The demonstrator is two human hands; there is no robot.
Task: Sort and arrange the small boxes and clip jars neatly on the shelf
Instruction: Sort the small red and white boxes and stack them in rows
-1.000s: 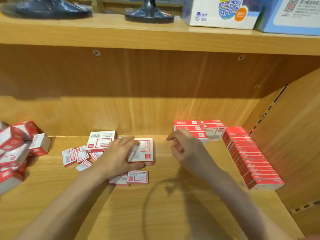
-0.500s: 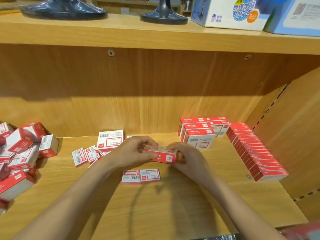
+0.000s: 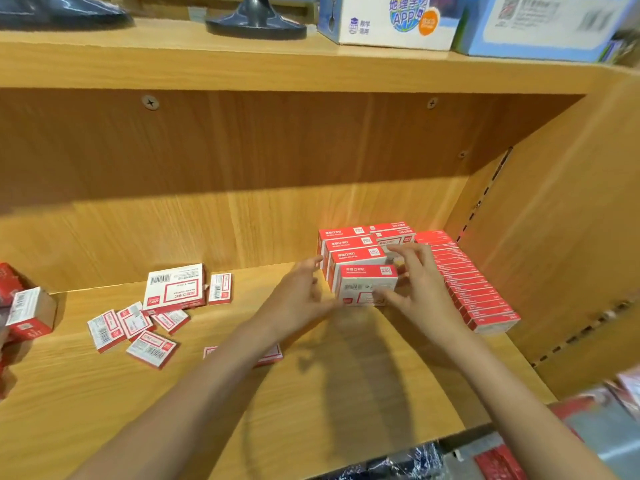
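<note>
Nearest, on the pale wooden shelf board (image 3: pixel 346 393), two bare forearms are being stretched in from the near edge. Further in, the left hand (image 3: pixel 298 296) is being held with its fingers straight and spread, just left of the front red-and-white cardboard box (image 3: pixel 367 285); whether they are touching it cannot be told. The right hand (image 3: pixel 420 289) is being held at the box's right end, its fingers apart and loosely bent, the thumb lying against the front face. This box is standing at the near end of a short row of matching red-and-white boxes (image 3: pixel 349 245), its long axis running left to right, between the two hands, the right one nearer. Judged from this, squaring-up is being done. At left, loose small flat boxes (image 3: pixel 135 323) are lying scattered.
</note>
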